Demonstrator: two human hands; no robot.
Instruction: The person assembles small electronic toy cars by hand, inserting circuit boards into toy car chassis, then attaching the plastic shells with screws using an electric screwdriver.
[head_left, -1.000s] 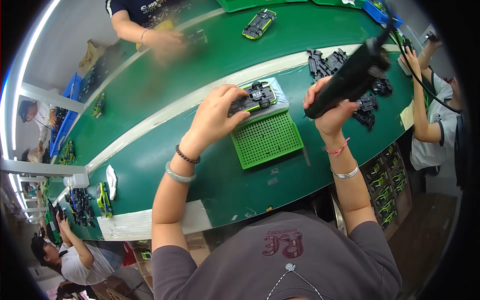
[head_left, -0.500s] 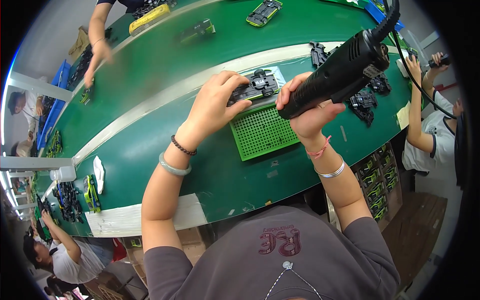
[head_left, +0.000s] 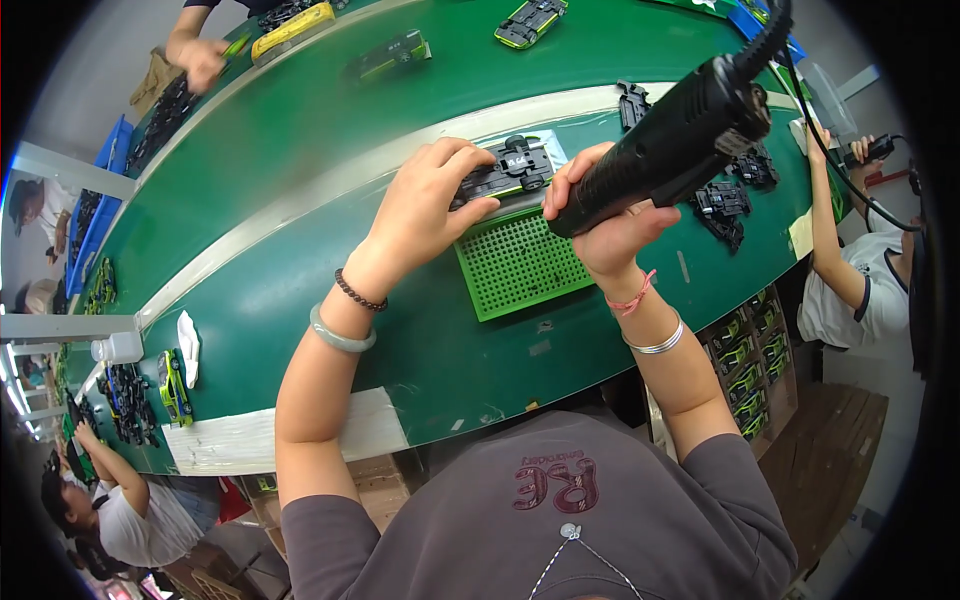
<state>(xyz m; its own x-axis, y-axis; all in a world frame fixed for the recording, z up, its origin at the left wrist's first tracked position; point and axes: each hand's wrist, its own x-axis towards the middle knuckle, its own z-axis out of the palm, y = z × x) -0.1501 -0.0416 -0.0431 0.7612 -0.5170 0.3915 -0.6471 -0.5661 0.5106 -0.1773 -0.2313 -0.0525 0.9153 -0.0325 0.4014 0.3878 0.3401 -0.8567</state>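
An upside-down toy car (head_left: 514,163) with a black underside and yellow-green body edge lies across the table from me. My left hand (head_left: 425,198) grips its left end between thumb and fingers. In my right hand (head_left: 612,235) is a black electric screwdriver (head_left: 665,145), its cable running up to the top right. The screwdriver's working tip is not visible behind my hand. Just nearer than the car sits a green perforated tray (head_left: 522,268), partly below my right hand.
Black car chassis parts (head_left: 722,205) lie to the right. Beyond a pale strip, more toy cars (head_left: 530,22) rest on the green surface. A finished-looking car (head_left: 174,388) and a white cloth (head_left: 188,348) lie at left. A co-worker's hand (head_left: 203,65) is at the upper left.
The co-worker's hand at the upper left has drawn back up and away, now near a small green piece. My hands, the car and the screwdriver hold nearly the same place.
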